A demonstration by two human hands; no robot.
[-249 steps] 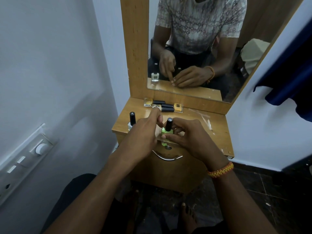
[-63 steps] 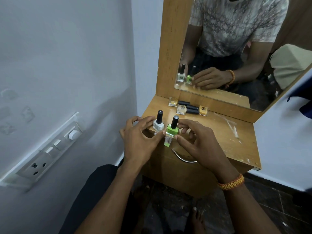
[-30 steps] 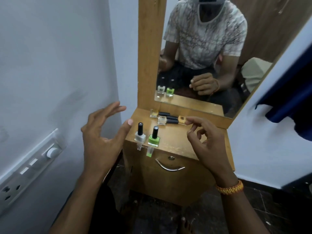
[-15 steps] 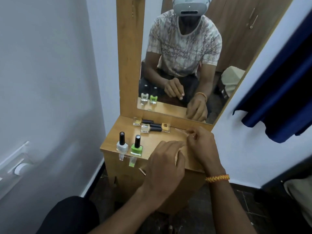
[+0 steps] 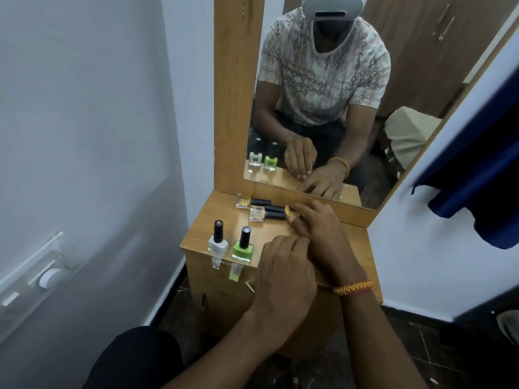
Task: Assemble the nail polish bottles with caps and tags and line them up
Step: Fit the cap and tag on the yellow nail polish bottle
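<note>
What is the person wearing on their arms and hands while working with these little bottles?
Both forearms are bare, with no sleeves reaching them and no gloves. The left hand shows no ring, watch or band. The right hand has an orange and yellow braided thread band round its wrist. In the mirror, short sleeves of a pale patterned T-shirt end above the elbows.

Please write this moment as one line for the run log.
standing at front edge: white bottle, green bottle | lying at back: three bottles | left hand, right hand: on tabletop, grip unclear
</note>
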